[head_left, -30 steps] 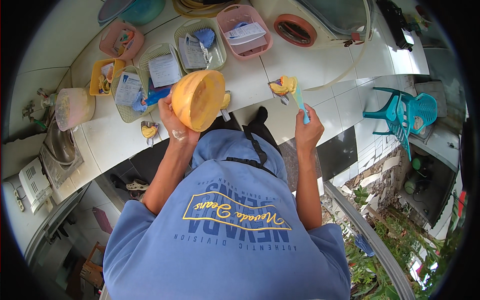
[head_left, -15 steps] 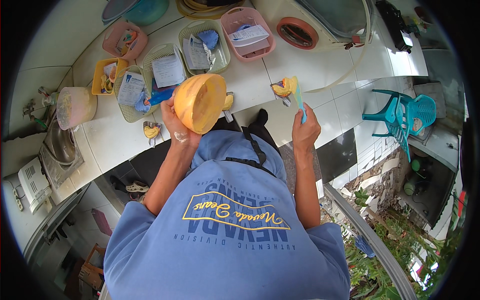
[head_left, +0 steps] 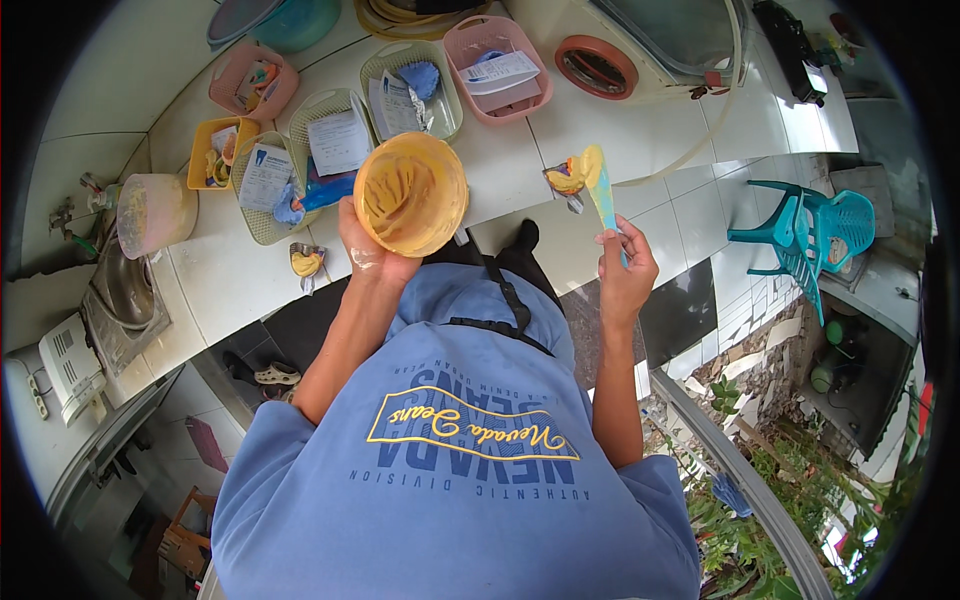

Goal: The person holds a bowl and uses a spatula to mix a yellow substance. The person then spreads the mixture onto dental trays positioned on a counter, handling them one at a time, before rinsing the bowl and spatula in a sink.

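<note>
My left hand (head_left: 375,245) is closed around a yellow-orange mixing bowl (head_left: 412,190), tilted so that its paste-streaked inside shows. Pinched in the fingers of my right hand (head_left: 628,262) is a light blue-green spatula (head_left: 604,205), its upper blade coated with yellow paste. Just left of that blade, a dental impression tray (head_left: 564,180) filled with yellow and orange material lies at the counter edge. A second filled impression tray (head_left: 306,262) lies left of my left wrist. Behind my left hand a blue object (head_left: 330,192) shows only in part.
Baskets with paper slips line the counter (head_left: 500,170): a yellow one (head_left: 197,160), a green one (head_left: 448,120) and a pink one (head_left: 540,95) among them. A cloudy tub (head_left: 155,215) stands beside the sink (head_left: 125,290). Teal chairs (head_left: 800,225) stand at right.
My left hand has turned the bowl so its inside faces up more, moving it slightly right. My right hand has shifted right and down, and the spatula's coated face now shows.
</note>
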Available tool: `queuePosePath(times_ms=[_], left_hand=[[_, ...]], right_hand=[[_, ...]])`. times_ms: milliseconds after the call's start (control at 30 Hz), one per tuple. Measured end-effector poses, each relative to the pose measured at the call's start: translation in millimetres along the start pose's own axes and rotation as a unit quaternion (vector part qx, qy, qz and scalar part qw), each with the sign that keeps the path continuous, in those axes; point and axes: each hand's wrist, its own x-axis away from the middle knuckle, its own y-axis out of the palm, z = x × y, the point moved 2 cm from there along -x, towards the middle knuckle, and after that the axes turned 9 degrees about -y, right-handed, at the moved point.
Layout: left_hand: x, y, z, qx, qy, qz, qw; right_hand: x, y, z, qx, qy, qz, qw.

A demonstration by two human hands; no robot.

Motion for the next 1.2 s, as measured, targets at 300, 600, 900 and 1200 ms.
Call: queuePosePath(times_ms=[300,600,900,1200], left_hand=[[-22.3,49.2,-47.0,0.105,-0.097,-0.043,0.989],[-21.5,57.8,-45.9,0.136,-0.030,-0.067,0.988],[-7.8,41.2,-39.0,0.120,0.028,-0.048,0.991],[1.4,36.4,-37.5,0.146,0.052,-0.038,0.987]], right_hand=[[28.0,40.4,-51.6,0.156,-0.407,-0.153,0.887],[-2.3,-39.5,-10.7,0.152,-0.306,-0.176,0.923],[-52.3,-64.7,39.0,0.220,-0.255,-0.138,0.931],[-59.8,-50.7,46.6,0.201,-0.277,-0.169,0.924]])
